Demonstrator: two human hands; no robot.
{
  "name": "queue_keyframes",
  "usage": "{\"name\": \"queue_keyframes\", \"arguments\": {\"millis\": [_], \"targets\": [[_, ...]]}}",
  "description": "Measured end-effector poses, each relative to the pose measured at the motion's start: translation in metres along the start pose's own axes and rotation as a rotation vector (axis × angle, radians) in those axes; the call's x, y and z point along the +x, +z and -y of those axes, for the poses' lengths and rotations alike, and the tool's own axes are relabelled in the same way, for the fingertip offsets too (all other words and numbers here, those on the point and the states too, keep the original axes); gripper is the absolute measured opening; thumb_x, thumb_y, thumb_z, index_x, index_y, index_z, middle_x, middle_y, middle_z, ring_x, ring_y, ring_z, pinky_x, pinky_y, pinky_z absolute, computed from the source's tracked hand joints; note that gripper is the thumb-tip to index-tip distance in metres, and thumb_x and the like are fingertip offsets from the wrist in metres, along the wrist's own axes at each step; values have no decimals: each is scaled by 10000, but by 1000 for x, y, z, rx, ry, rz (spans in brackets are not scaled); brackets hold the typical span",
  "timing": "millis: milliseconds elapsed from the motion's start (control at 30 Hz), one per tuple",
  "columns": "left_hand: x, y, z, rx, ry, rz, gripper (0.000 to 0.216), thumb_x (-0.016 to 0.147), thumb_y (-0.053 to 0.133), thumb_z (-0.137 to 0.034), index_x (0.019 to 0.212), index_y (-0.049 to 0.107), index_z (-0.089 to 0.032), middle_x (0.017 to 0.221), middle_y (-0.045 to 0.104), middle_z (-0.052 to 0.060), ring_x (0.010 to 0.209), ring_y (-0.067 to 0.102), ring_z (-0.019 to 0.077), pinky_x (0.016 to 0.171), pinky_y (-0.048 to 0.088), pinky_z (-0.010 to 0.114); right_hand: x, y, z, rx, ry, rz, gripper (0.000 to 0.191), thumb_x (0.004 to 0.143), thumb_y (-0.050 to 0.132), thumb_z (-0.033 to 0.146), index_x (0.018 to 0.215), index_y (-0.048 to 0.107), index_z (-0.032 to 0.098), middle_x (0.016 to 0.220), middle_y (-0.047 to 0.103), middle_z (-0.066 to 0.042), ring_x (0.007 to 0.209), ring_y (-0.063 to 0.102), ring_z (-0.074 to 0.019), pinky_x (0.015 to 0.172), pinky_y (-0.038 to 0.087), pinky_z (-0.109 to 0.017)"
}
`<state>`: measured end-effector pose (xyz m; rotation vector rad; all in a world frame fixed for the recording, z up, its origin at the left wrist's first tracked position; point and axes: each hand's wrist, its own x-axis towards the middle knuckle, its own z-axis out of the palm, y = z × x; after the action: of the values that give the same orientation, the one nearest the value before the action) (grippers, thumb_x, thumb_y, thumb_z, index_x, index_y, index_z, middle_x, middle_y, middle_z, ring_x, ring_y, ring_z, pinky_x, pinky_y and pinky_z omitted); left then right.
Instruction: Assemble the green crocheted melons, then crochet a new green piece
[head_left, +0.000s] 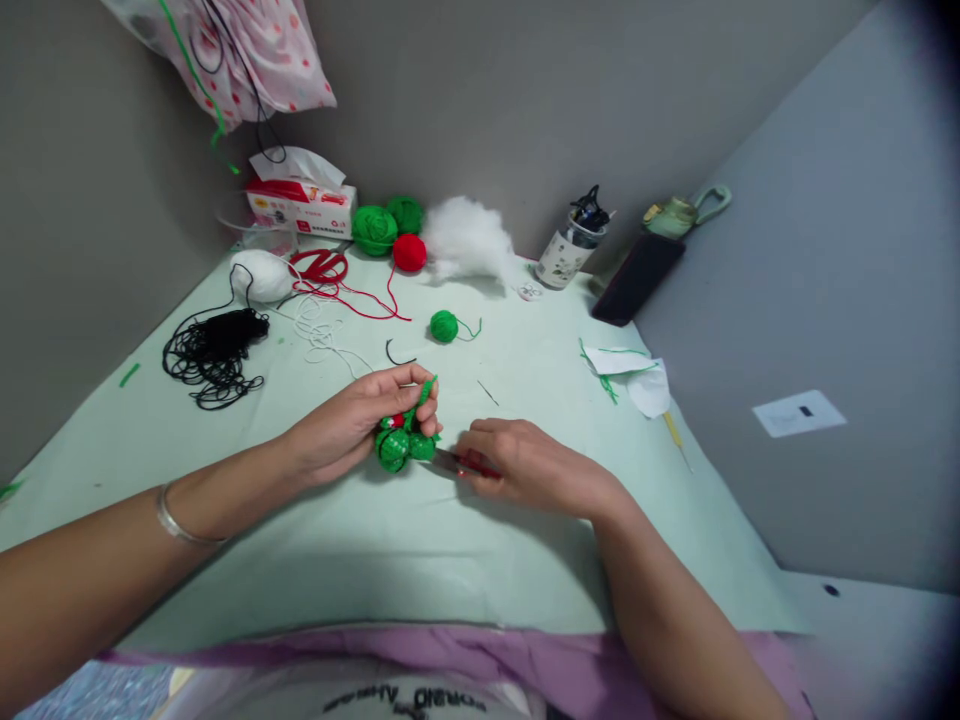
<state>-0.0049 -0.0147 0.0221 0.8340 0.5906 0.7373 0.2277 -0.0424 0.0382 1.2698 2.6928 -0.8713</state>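
Pinched in my left hand (382,415) is a small green crocheted piece (393,449) with round green balls, a bit of red and white, and a green strand standing up between my fingertips. My right hand (517,462) is closed around red-handled scissors (478,467). Their blades point left and meet the right side of the crocheted piece; whether they touch it or lie just behind it I cannot tell. A needle (488,393) lies on the table beyond my right hand. Farther back sits a small green yarn ball (444,326) with a loose tail.
Black yarn (217,350), a white yarn ball (260,276) and red-handled scissors (319,267) lie at left. Along the back stand a tissue pack (304,208), a red yarn ball (409,253), white stuffing (469,240) and a jar (566,255). A phone (639,278) leans at right, near a yellow-handled hook (675,434).
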Motion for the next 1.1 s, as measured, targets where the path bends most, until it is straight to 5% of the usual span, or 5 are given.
{"name": "queue_keyframes", "arguments": {"millis": [367,633,833,933,1100], "targets": [[0,0,0,-33,12,18,151,887,759,-261,920,642,-172,719,614,-22,687,610,121,807,532,298,2,-6,-16,688,237,-387,166,956,425,224,900,582,220,620,527,54,541,506,-121,547,380,-247],[3,-2,0,-33,16,13,175,872,783,-260,922,638,-175,728,626,-14,706,621,127,752,513,270,-3,-9,-14,359,103,-125,283,961,617,486,1030,648,213,910,663,-20,781,570,-161,705,422,-276],[4,-3,2,-54,8,11,166,879,777,-263,938,643,-184,711,620,-25,695,621,125,762,522,274,-1,-4,-5,10,178,49,110,834,717,209,912,638,208,914,667,-31,728,538,-154,659,356,-278],[5,-4,6,-34,-16,8,147,890,762,-264,923,649,-177,737,632,-14,716,631,124,720,508,240,-2,-5,-8,80,141,-48,104,823,645,161,918,642,202,902,668,-35,734,547,-153,680,388,-281],[4,-4,10,-5,-39,28,134,901,742,-268,935,655,-172,743,629,-12,714,626,130,779,524,282,-6,-11,-19,648,88,-184,6,890,571,212,893,566,212,791,661,6,698,613,-143,660,467,-270]]}}
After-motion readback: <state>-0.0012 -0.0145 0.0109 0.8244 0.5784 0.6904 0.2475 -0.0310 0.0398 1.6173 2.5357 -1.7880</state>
